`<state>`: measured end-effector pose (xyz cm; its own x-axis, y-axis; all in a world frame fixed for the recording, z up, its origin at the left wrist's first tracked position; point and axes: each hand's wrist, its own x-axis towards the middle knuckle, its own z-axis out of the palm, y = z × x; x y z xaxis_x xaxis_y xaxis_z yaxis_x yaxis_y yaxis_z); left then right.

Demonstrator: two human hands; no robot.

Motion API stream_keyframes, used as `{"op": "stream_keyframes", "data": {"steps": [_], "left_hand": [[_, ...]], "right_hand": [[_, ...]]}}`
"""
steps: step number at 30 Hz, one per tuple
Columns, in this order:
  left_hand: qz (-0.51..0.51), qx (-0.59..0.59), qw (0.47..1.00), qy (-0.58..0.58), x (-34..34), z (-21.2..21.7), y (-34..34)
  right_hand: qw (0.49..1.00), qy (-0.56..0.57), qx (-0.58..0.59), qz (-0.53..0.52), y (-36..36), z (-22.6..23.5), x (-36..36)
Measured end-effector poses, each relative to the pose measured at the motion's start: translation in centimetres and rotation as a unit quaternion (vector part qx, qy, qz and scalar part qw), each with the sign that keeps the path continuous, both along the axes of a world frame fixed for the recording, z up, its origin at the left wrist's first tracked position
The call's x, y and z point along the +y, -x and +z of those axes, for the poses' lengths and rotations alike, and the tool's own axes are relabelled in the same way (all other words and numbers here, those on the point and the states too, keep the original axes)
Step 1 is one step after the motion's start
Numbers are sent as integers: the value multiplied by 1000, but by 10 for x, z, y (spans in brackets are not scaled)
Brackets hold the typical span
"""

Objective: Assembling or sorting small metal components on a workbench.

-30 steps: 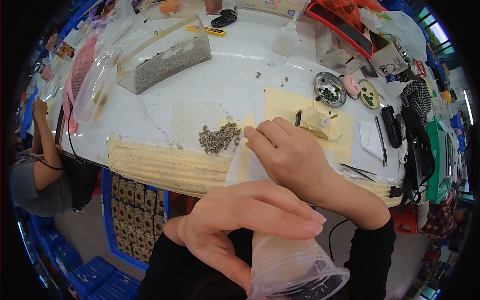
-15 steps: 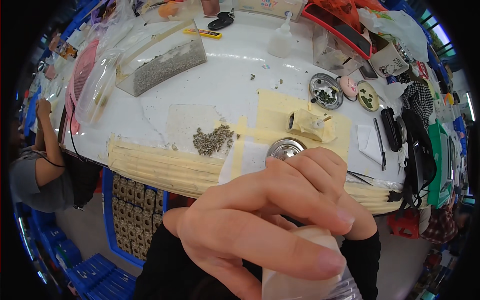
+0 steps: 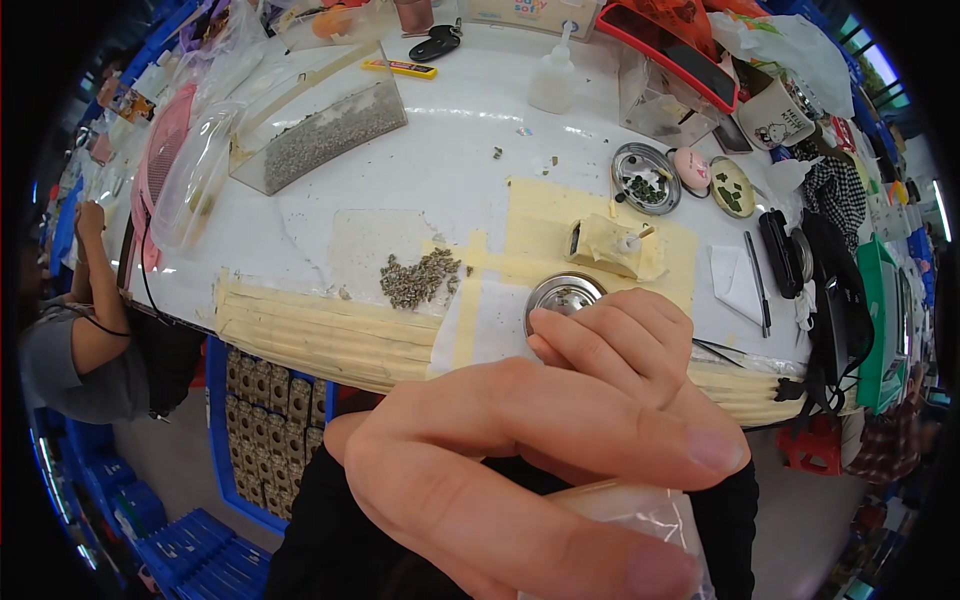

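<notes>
Clear plastic bag (image 3: 640, 525) pinched in left hand (image 3: 520, 470) grip; right hand (image 3: 620, 345) curled beside table edge (image 3: 300, 335).

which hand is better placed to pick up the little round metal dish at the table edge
Right, probably: the right hand has its fingertips beside the metal dish, while the left hand is nearer the camera, gripping a clear plastic bag.

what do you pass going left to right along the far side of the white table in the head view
Clear plastic box of grey pellets → yellow utility knife → black key fob → white squeeze bottle → clear box with a red lid → white mug with a cartoon figure.
</notes>
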<state>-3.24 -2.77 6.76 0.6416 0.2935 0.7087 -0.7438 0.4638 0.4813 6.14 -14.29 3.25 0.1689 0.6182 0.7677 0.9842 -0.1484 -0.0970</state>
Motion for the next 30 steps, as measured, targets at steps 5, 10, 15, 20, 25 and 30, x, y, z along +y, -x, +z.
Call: {"op": "stream_keyframes", "data": {"steps": [5, 10, 15, 20, 25, 30], "left_hand": [[1, 8, 1000, 4, 1, 1, 2], [-9, 6, 1000, 0, -1, 3, 2], [-13, 9, 1000, 2, -2, 4, 1], [-14, 10, 1000, 1, -3, 5, 2], [-13, 16, 1000, 3, -3, 6, 3], [-5, 38, 999, 1, -3, 8, 5]], "right_hand": [[1000, 2, 5, 1, 0, -1, 1], [1000, 1, 12, 7, -1, -1, 0], [1000, 7, 19, 5, -1, 1, 1], [1000, -28, 6, 14, -4, -12, 4], [1000, -26, 3, 14, -4, -10, 4], [1000, -16, 11, 10, -2, -7, 3]]}}
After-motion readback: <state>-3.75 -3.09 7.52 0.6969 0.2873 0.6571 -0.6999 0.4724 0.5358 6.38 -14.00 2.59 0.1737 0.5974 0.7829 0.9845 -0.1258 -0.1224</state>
